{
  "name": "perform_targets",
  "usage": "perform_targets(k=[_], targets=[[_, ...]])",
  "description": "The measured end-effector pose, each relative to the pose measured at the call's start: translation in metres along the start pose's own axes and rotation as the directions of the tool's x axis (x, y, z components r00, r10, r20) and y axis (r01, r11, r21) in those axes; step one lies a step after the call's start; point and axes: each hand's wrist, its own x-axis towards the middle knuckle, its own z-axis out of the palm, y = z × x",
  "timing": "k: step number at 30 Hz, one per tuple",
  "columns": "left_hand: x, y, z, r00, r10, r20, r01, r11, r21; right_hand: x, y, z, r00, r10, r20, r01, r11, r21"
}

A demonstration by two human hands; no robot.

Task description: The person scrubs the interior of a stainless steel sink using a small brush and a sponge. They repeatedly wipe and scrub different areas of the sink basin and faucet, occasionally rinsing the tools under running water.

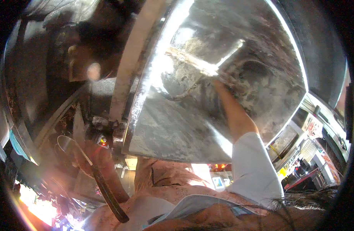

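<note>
My right hand (pixel 227 79), blurred and dim, is at the upper middle of a large grey panel (pixel 171 127) with a smudged, dusty-looking surface. Beside its fingers lies a bright pale streak (pixel 197 63) with a thinner branch; whether this is an object or glare I cannot tell. What the hand holds, if anything, is not visible. Lower left, my left hand (pixel 88 160) is around a thin tool with a wire loop (pixel 67 140) and a dark brown handle (pixel 109 192). The handle slants down towards my chest.
A long brown beam (pixel 133 60) runs along the panel's left side. Further left is a dark curved structure (pixel 29 75). Shelving with papers and small goods (pixel 307 150) stands at the right. Strong light (pixel 38 205) glares at the lower left. A brown apron (pixel 171 176) covers my front.
</note>
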Motion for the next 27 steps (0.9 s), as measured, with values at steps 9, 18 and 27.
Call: perform_targets(k=[9,18,27], targets=[[-0.008,-0.009,0.021,1.0,0.018,-0.015,-0.018,0.998,-0.062,-0.026,-0.021,0.015,0.956,-0.148,-0.255,0.189,0.971,0.144],[-0.015,-0.017,0.082,0.993,-0.014,-0.117,0.01,0.999,-0.031,-0.327,-0.078,-0.216,0.885,-0.26,-0.386,0.459,0.349,0.817],[0.001,-0.052,0.123,0.996,-0.047,-0.081,0.047,0.999,0.005,-0.402,-0.224,-0.253,0.099,-0.138,-0.985,0.975,0.214,0.068]])
